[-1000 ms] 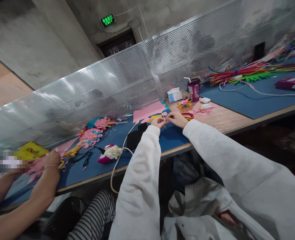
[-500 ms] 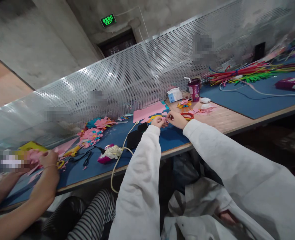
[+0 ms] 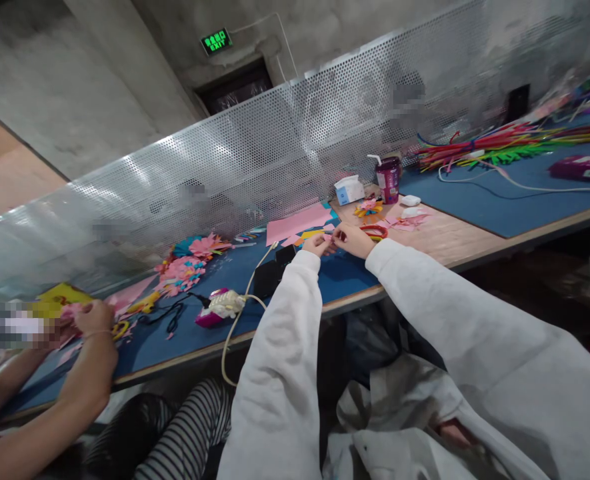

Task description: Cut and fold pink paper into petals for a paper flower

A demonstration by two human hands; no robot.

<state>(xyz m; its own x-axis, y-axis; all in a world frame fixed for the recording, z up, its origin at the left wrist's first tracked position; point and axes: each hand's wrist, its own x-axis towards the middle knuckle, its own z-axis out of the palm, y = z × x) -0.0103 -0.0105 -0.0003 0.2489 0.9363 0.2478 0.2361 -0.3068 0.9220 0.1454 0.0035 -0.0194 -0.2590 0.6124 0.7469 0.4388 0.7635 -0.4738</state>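
My left hand (image 3: 317, 245) and my right hand (image 3: 355, 241) meet over the blue mat (image 3: 347, 275). Pinched between their fingertips is a small piece of pink paper (image 3: 329, 237), whose exact shape is too small to make out. Red-handled scissors (image 3: 376, 232) lie just beyond my right hand, partly hidden by it. Behind my hands are a large pink paper sheet (image 3: 297, 223) and some yellow paper (image 3: 312, 234). To the right, a paper flower (image 3: 369, 208) in pink and yellow rests on the wooden tabletop.
A purple cup with a straw (image 3: 388, 180) and a tissue pack (image 3: 349, 190) stand by the perforated screen (image 3: 255, 153). Left of me are a power strip (image 3: 221, 307) with its cable and pink paper flowers (image 3: 182, 275). A co-worker's hands (image 3: 95, 319) handle pink paper farther left.
My hands stay together in nearly the same spot, with only slight finger movement. The co-worker's hands at the left have shifted slightly.
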